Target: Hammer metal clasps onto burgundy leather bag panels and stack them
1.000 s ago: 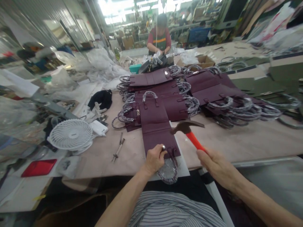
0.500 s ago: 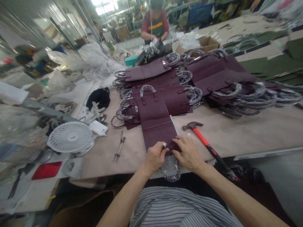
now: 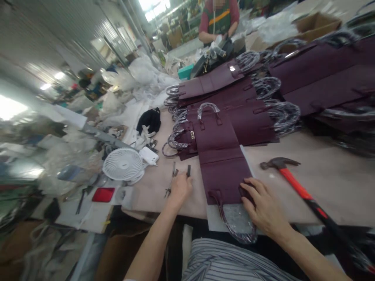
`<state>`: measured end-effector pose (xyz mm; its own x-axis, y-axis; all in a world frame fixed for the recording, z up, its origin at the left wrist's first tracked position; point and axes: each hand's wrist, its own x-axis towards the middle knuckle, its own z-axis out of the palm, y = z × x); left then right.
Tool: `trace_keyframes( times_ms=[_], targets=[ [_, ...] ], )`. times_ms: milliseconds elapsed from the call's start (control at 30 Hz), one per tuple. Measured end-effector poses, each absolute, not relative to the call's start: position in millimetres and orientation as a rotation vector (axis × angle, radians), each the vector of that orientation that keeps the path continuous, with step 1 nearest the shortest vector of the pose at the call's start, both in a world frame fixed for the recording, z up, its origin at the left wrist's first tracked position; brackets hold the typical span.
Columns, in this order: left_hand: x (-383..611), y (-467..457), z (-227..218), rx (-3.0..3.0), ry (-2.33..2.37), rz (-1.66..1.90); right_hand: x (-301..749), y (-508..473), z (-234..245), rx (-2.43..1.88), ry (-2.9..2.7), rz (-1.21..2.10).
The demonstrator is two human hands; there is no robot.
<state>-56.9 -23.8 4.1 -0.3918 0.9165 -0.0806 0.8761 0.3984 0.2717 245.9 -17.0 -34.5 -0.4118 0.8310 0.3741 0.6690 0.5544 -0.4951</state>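
Observation:
A maroon bag panel (image 3: 224, 168) lies flat in front of me, with a plastic-wrapped handle (image 3: 238, 230) at its near end and another handle at its far end. My right hand (image 3: 262, 203) pinches the near handle's dark end at the panel's right corner. To the left of the panel, my left hand (image 3: 181, 189) is closed, and a short dark metal rod (image 3: 189, 170) sticks up from its fingers. Thin metal tools (image 3: 174, 169) lie on the table right beside that hand, partly hidden by it. A claw hammer (image 3: 295, 183) with a red and black grip rests to the right.
Several maroon bag panels (image 3: 254, 117) with wrapped handles are piled behind. On the left are a white fan (image 3: 123, 164), a white box (image 3: 149, 156), a black cloth item (image 3: 149, 120) and a red pouch (image 3: 103, 194). A co-worker (image 3: 219, 21) stands across the table.
My left hand has moved left, off the panel, to the metal tools. My right hand stays at the panel's corner. The near handle now lies more in sight, and the view has shifted.

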Motion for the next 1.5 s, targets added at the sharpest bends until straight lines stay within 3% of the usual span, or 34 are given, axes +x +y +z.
trace_keyframes(
  times_ms=[167, 367, 700, 800, 867, 967, 1033, 1233, 1500],
  targets=[
    [-63.8, -25.5, -1.3, 1.723, 2.467, 0.291, 246.3, -7.1, -49.7, -1.114, -2.202, 0.243],
    [-121.9, 11.2, 20.8, 1.376, 2.672, 0.152, 245.1, -3.7, -49.5, -1.068, -2.214, 0.174],
    [-158.9, 47.4, 16.3, 1.374, 2.436, 0.037, 241.5, -16.6, -34.3, -1.213, -2.219, 0.368],
    [-155.3, 36.7, 30.1, 1.422, 2.487, 0.169, 241.8, -18.7, -32.6, -1.238, -2.213, 0.397],
    [-144.0, 24.8, 39.4, 1.355, 2.445, 0.525, 241.8, -19.7, -31.9, -1.242, -2.21, 0.407],
    [-103.0, 1.8, 45.6, 1.095, 1.982, 1.238, 241.5, -20.7, -31.5, -1.248, -2.213, 0.41],
    [-61.4, -14.2, 43.0, 1.009, 1.687, 1.432, 241.3, -20.8, -31.1, -1.246, -2.218, 0.41],
    [42.9, -42.7, 14.4, 1.185, 1.455, 1.407, 240.5, -20.9, -28.8, -1.237, -2.214, 0.393],
    [48.2, -45.0, -8.8, 1.424, 1.518, 1.378, 241.1, -22.2, -28.2, -1.264, -2.204, 0.42]
  ],
)
